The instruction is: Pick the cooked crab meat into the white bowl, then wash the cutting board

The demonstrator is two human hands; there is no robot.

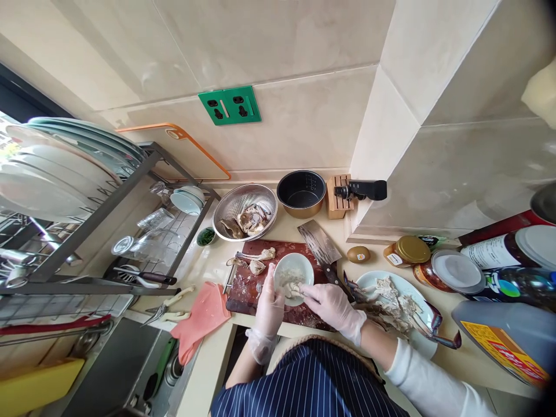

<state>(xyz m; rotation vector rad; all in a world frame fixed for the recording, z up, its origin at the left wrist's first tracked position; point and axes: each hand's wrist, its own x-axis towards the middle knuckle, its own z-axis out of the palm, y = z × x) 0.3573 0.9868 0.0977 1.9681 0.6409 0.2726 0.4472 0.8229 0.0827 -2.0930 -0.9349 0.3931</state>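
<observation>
My gloved left hand [270, 304] grips a small white bowl [309, 263] by its left side, tilted above the dark red-brown cutting board [243, 295]. White flaky crab meat lies in the bowl. My gloved right hand [332, 307] is closed at the bowl's lower right rim, fingers pinching something slim by a pale lump of crab; its kind I cannot make out. Pale crab pieces [257, 265] rest on the board's left part. A cleaver [319, 242] lies at its upper right, blade pointing away. Beside my right forearm, a light blue plate [367, 279] bears crab shell and dark legs.
Behind the board stand a metal colander [221, 211] with crab pieces, a black-lined pot [302, 194] and a knife block [341, 202]. A kiwi [358, 254], jars [408, 252] and a large bottle [499, 330] line the right. Scissors [167, 307], a pink cloth [204, 318] and a dish rack [186, 246] are left.
</observation>
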